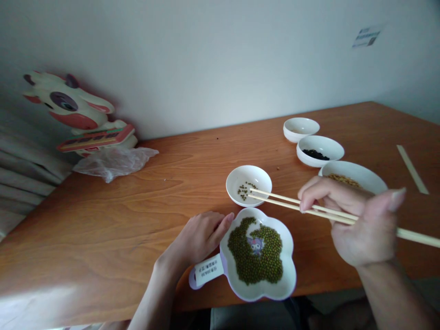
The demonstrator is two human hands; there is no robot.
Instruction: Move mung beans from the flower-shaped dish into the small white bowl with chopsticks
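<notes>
My right hand (357,215) is closed around a pair of wooden chopsticks (285,201). Their tips are inside a small white bowl (233,188), slightly apart, among several scattered mung beans (244,189); whether a bean sits between them I cannot tell. Just in front of that bowl is a flower-shaped white dish (290,270) with a lilac handle, a paper label and a cartoon figure on its bottom. Many green mung beans (261,266) cover most of it. My left hand (206,233) rests at the dish's left rim, thumb against it, the other fingers curled and partly hidden.
Behind my right hand stand a white bowl of tan beans (371,176), one with black contents (338,149), and another white bowl (292,135). A pale strip (412,169) lies far right. A cow-shaped toy keyboard (92,114) and clear plastic bag (113,162) sit back left.
</notes>
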